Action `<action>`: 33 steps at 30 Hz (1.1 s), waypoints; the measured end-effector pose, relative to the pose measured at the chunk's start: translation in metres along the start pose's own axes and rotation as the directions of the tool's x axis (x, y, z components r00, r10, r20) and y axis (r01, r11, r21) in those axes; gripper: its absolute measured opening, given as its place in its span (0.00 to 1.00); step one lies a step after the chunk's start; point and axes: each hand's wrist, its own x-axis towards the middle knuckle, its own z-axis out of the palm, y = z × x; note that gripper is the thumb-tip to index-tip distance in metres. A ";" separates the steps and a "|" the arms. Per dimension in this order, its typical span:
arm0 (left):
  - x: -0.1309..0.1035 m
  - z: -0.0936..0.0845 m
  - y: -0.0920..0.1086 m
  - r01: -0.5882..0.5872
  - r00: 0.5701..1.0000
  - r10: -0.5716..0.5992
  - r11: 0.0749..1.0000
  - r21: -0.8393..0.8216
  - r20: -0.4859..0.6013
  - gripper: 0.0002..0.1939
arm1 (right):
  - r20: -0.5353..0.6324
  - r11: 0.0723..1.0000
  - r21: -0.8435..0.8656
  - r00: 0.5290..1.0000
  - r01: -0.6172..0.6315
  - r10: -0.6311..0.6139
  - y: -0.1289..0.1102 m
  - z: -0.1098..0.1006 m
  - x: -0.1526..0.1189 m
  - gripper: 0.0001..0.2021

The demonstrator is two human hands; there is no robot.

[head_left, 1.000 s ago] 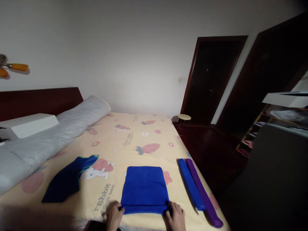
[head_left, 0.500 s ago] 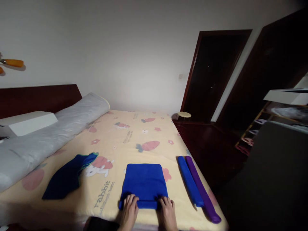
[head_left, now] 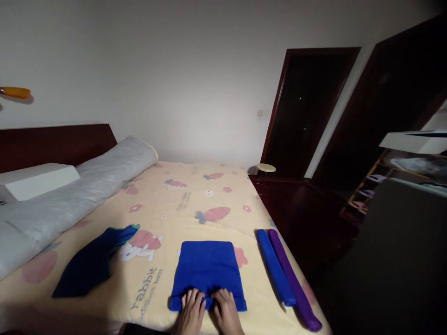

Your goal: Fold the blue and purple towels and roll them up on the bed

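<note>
A folded blue towel [head_left: 208,265] lies flat on the bed in front of me, its near edge turned up into a thin roll. My left hand [head_left: 193,304] presses on that roll left of its middle, fingers curled over it. Close beside it, my right hand [head_left: 224,304] grips the roll right of the middle in the same way. Both thumbs are mostly hidden. To the right lie a rolled blue towel [head_left: 275,267] and a rolled purple towel [head_left: 295,279], side by side along the bed's edge.
A dark blue cloth piece with green trim [head_left: 91,263] lies on the patterned bed sheet [head_left: 181,223] at left. Behind it are a long grey roll of bedding [head_left: 104,174] and a white box [head_left: 42,179]. Beyond the bed's right edge stand a stool [head_left: 266,168] and a rack [head_left: 370,181].
My hands have moved inward along the roll, the right one most, and now sit close together near its middle. The view has shifted slightly.
</note>
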 end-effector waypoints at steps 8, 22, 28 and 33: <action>0.005 -0.001 -0.009 0.135 0.991 -0.133 0.984 0.116 -0.019 0.21 | -0.182 0.984 -0.169 0.983 -0.054 0.022 0.025 0.012 -0.006 0.11; 0.018 0.006 0.016 0.012 1.000 -0.012 1.000 0.009 0.008 0.21 | 0.012 1.000 -0.017 1.000 -0.014 0.015 -0.003 0.010 0.008 0.12; 0.011 -0.006 -0.015 0.081 0.992 -0.079 0.997 0.011 -0.103 0.21 | -0.212 0.982 -0.163 0.976 -0.091 0.055 0.034 0.011 -0.005 0.15; 0.008 -0.002 -0.016 0.101 0.973 -0.082 0.992 0.077 -0.215 0.19 | -0.239 0.977 -0.158 0.965 -0.146 0.105 0.040 0.009 -0.011 0.17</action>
